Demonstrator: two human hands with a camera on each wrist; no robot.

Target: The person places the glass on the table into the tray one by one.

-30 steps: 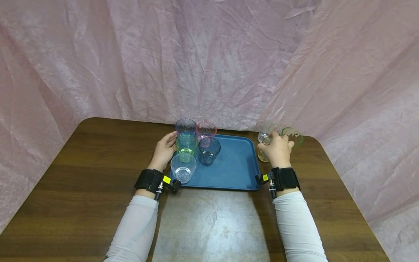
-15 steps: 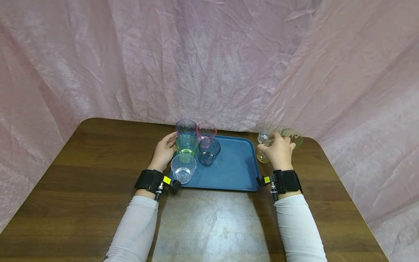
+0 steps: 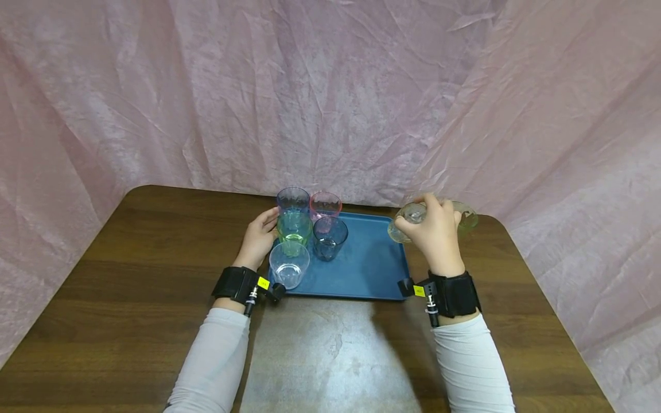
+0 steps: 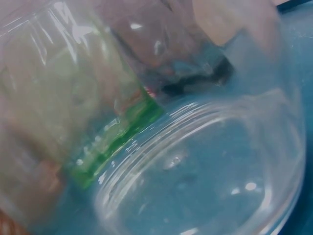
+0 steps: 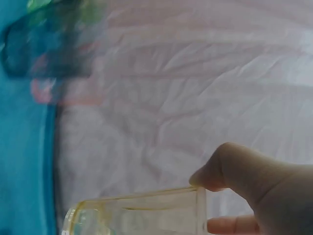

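My right hand pinches a yellow-tinted glass by its rim, raised above the right edge of the blue tray. The right wrist view has this glass lying sideways across the picture, thumb on its edge. My left hand rests with extended fingers beside the green glass at the tray's left side; whether it touches is unclear. Around it stand a clear glass, a dark grey glass, a pink glass and a blue-rimmed glass.
Behind the right hand stands a pale green glass, partly hidden, on the wooden table. A clear glass shows faintly behind the yellow one. A grey mat lies before the tray, and a pink curtain hangs behind.
My right hand has lifted the yellow glass off the table, tilting it and carrying it slightly left toward the tray. The left hand and the glasses on the tray have stayed still.
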